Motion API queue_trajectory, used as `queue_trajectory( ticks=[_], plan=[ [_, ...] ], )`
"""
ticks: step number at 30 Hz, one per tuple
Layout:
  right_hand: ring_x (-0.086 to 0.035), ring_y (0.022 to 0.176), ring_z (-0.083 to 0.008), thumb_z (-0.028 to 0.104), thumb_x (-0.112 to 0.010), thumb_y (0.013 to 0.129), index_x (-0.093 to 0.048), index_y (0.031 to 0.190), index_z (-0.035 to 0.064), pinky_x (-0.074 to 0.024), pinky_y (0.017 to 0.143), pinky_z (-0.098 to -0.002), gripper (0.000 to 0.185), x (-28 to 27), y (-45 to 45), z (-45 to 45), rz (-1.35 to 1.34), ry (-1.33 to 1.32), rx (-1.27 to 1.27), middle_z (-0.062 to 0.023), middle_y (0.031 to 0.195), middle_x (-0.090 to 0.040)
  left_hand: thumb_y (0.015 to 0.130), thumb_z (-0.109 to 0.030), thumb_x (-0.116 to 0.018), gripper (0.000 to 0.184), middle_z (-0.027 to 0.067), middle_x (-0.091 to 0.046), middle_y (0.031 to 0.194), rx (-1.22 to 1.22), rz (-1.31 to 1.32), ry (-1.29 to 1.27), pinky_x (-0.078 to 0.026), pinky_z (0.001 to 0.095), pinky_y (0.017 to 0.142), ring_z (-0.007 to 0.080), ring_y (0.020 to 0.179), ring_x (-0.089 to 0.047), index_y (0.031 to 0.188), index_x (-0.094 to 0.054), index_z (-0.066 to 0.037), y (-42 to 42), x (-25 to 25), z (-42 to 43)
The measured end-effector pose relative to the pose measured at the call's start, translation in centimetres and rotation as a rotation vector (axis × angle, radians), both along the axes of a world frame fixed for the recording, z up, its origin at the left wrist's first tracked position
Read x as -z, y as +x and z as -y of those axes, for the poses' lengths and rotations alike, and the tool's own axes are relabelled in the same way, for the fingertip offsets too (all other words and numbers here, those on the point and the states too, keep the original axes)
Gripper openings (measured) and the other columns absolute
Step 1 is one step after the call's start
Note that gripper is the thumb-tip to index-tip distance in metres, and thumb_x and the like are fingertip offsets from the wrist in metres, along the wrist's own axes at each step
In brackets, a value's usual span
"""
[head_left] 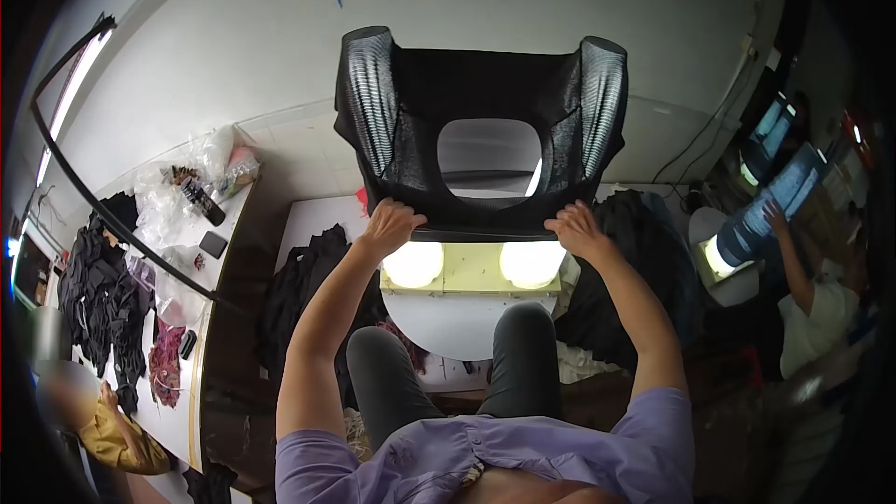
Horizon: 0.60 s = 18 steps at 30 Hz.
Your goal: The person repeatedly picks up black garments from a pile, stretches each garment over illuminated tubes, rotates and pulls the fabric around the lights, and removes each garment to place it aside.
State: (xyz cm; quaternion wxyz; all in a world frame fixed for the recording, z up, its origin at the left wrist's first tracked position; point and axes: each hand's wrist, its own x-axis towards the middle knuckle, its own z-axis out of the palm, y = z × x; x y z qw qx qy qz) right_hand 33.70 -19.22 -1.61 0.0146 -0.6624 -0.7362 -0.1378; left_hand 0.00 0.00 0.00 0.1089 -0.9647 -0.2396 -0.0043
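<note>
A black knit garment (485,79) is stretched over two upright forms lit from inside, and light shows through its ribbed left side (371,103) and right side (604,112). A large oval opening in its middle shows the pale surface behind. My left hand (390,226) is closed on the garment's near edge at the left. At the right, my right hand (576,228) grips the same edge, thumb pointing inward. Below the fabric, two bright lamp bases (413,266) glow on a yellowish stand (471,271).
Dark garments are piled left (313,285) and right (621,271) of the stand. A side table (219,266) holds black clothes, plastic bags (177,187) and a dark bottle (203,201). One person in yellow (121,434) sits left; another in white (817,317) works at a lit form (765,210).
</note>
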Motion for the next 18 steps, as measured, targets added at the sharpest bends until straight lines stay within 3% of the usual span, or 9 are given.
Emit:
queue_trajectory(
  ticks=[2, 3, 5, 7, 9, 10, 13, 16, 18],
  plan=[
    [-0.06, 0.079, -0.0276, 0.001, -0.052, 0.074, -0.067, 0.087, 0.0095, -0.0419, 0.083, -0.0435, 0.021, 0.0, -0.4, -0.1, -0.022, 0.08, -0.034, -0.0133, 0.071, -0.061, 0.076, -0.011, -0.058, 0.035, 0.0033, -0.054, 0.079, 0.144, 0.222, 0.193, -0.038, 0.033, 0.07, 0.0179, 0.079, -0.053, 0.111, -0.064, -0.016, -1.0, 0.8, -0.2],
    [-0.06, 0.078, -0.0276, 0.001, -0.051, 0.074, -0.067, 0.087, 0.0096, -0.0419, 0.082, -0.0431, 0.022, -0.8, 0.4, 2.1, 0.034, 0.052, -0.033, -0.0135, 0.071, -0.061, 0.076, -0.011, -0.057, 0.035, 0.0032, -0.052, 0.078, 0.148, 0.373, 0.175, -0.037, 0.0328, 0.07, 0.018, 0.077, -0.052, 0.11, -0.064, -0.016, -0.2, 3.4, 2.4],
    [-0.06, 0.076, -0.0276, 0.0, -0.05, 0.073, -0.066, 0.087, 0.0098, -0.0419, 0.08, -0.0421, 0.023, -1.3, 0.5, 1.0, 0.04, 0.154, -0.027, -0.0137, 0.07, -0.06, 0.076, -0.009, -0.056, 0.036, 0.0031, -0.048, 0.074, 0.19, 0.555, 0.292, -0.037, 0.0325, 0.069, 0.0182, 0.072, -0.05, 0.11, -0.064, -0.015, -0.8, 3.1, 2.4],
    [-0.059, 0.078, -0.0276, 0.0, -0.052, 0.073, -0.064, 0.089, 0.0085, -0.0424, 0.077, -0.0417, 0.023, -1.5, 0.6, -0.5, 0.034, 0.309, -0.063, -0.0122, 0.074, -0.06, 0.082, -0.01, -0.056, 0.035, 0.0031, -0.048, 0.076, 0.181, 0.607, 0.159, -0.039, 0.0346, 0.069, 0.0199, 0.074, -0.052, 0.116, -0.061, -0.016, -2.0, 6.3, 1.5],
    [-0.058, 0.08, -0.0274, 0.001, -0.055, 0.071, -0.063, 0.091, 0.0079, -0.0427, 0.076, -0.0424, 0.022, -3.8, 0.3, -0.6, -0.004, 0.373, -0.06, -0.0109, 0.079, -0.06, 0.085, -0.011, -0.054, 0.032, 0.0048, -0.055, 0.08, 0.115, 0.448, 0.074, -0.042, 0.0353, 0.069, 0.0207, 0.077, -0.055, 0.115, -0.062, -0.015, -4.0, 9.5, 2.9],
    [-0.057, 0.084, -0.0271, 0.005, -0.062, 0.071, -0.062, 0.095, 0.007, -0.0442, 0.074, -0.0418, 0.024, -6.2, -0.6, -0.1, 0.006, 0.296, -0.053, -0.009, 0.086, -0.059, 0.086, -0.014, -0.054, 0.03, 0.0067, -0.059, 0.083, 0.073, 0.421, -0.037, -0.043, 0.0357, 0.07, 0.0219, 0.079, -0.057, 0.115, -0.062, -0.014, -5.0, 11.1, 3.7],
    [-0.056, 0.087, -0.0272, 0.006, -0.068, 0.071, -0.06, 0.098, 0.0068, -0.0457, 0.074, -0.0402, 0.028, -11.9, -2.5, -1.2, -0.146, 0.428, -0.176, -0.0088, 0.09, -0.057, 0.087, -0.025, -0.055, 0.025, 0.0109, -0.066, 0.09, -0.063, 0.27, -0.294, -0.049, 0.0383, 0.07, 0.0248, 0.083, -0.063, 0.107, -0.065, -0.015, -7.4, 15.8, 5.9],
    [-0.056, 0.098, -0.0282, 0.01, -0.072, 0.072, -0.054, 0.11, 0.0073, -0.0491, 0.084, -0.0376, 0.041, -18.3, -4.9, -3.0, -0.109, 0.577, -0.219, -0.0096, 0.109, -0.052, 0.082, -0.033, -0.06, 0.033, 0.0152, -0.066, 0.097, -0.211, 0.158, -0.572, -0.05, 0.041, 0.077, 0.0302, 0.091, -0.063, 0.11, -0.064, -0.014, -9.4, 19.8, 8.3],
    [-0.054, 0.106, -0.0294, 0.016, -0.075, 0.072, -0.046, 0.122, 0.01, -0.0495, 0.09, -0.0383, 0.058, -21.3, -6.2, -5.1, -0.076, 0.635, -0.204, -0.0102, 0.125, -0.045, 0.082, -0.033, -0.061, 0.035, 0.0154, -0.066, 0.097, -0.25, 0.016, -0.623, -0.049, 0.0413, 0.08, 0.0314, 0.093, -0.063, 0.112, -0.063, -0.015, -9.3, 17.8, 9.6]
  ],
)
